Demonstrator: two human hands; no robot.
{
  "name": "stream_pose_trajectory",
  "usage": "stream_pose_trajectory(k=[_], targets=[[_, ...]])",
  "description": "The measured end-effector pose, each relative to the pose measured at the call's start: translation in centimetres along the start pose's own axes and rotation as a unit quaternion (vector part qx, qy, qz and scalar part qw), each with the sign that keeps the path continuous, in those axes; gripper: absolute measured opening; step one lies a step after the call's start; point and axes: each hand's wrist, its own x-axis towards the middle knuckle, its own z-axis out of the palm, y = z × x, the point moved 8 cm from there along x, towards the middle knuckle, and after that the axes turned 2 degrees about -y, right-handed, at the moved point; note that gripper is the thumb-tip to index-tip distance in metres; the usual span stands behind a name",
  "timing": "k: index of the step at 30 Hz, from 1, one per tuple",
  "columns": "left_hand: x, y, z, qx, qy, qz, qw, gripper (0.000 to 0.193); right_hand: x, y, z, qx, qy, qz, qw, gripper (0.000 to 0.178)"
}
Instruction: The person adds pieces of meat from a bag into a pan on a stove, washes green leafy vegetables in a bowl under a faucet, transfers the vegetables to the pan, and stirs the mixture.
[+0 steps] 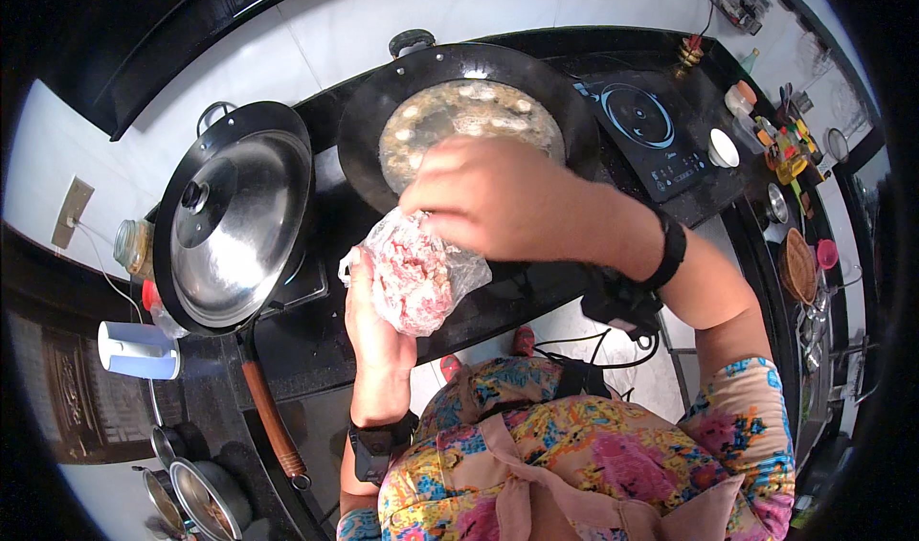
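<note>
Clear bag (469,273) w/ pink mince (414,275) in L hand (377,351), R hand (490,198) at top

Covered pan at the left, flat black cooktop at the right, kitchenware around both.

A black pan (271,117) wears a domed metal lid (251,244) with a dark knob, its brown handle (266,409) slanting toward the lower edge; beside it are a glass jar (132,246), a red-capped container (168,319) and a pale blue-and-white pitcher (139,349), with a wall outlet (73,212) behind and a metal pot (233,499) at lower left, while a white bowl (724,148) sits just beside the cooktop (632,124), and a brown basket (796,263) lies near a pink cup (826,253) farther right.
</note>
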Motion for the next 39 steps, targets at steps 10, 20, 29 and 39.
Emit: stream_pose_trajectory(k=[10, 20, 29, 39], targets=[[-1.7, 1.2, 3.1, 0.084, -0.106, 0.023, 0.991, 0.041, 0.2, 2.0, 1.5, 0.120, -0.020, 0.127, 0.984, 0.011], [-1.5, 0.5, 2.0, 0.021, -0.078, 0.001, 0.997, 0.049, -3.0, 9.9, -0.5, 0.089, -0.016, 0.332, 0.939, 0.012], [-1.2, 0.1, 0.5, -0.010, -0.035, -0.010, 0.999, 0.044, -3.4, 6.5, -0.4, -0.275, -0.052, 0.168, 0.945, 0.012], [-1.1, -0.6, -0.1, 0.028, 0.037, -0.013, 0.999, 0.040, -0.7, 0.4, 0.9, -0.070, -0.048, 0.034, 0.996, 0.016]])
